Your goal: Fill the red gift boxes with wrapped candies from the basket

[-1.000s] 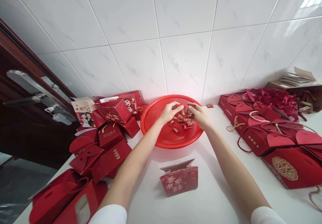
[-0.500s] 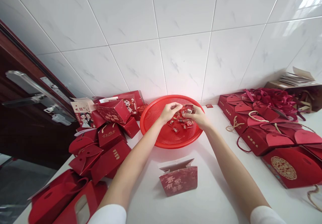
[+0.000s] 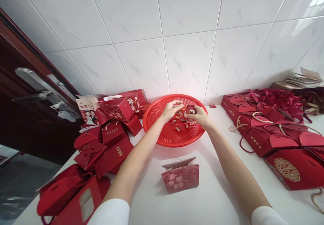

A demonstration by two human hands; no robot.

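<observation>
Both hands are over a red perforated plastic basket (image 3: 162,139) holding several small red-wrapped candies (image 3: 178,129). My left hand (image 3: 171,111) is above the candies on the left, thumb and fingers slightly parted, with nothing clearly visible between them. My right hand (image 3: 201,118) has its thumb and fingers closed on a dark red candy packet (image 3: 191,109) with a pale printed mark; the fingers partly hide it. Nearer to me, between my forearms, a dark red paper gift box (image 3: 181,178) with pale lettering stands upright, its top open.
Folded red gift boxes (image 3: 113,154) are heaped at the left, beside a dark door with a metal handle (image 3: 35,83). Rows of red boxes with rope handles (image 3: 263,140) stand at the right. One small red packet (image 3: 212,106) lies by the tiled wall (image 3: 187,63).
My left thumb and fingers have parted slightly from a pinch. My right hand keeps its hold on the packet. The view has shifted slightly.
</observation>
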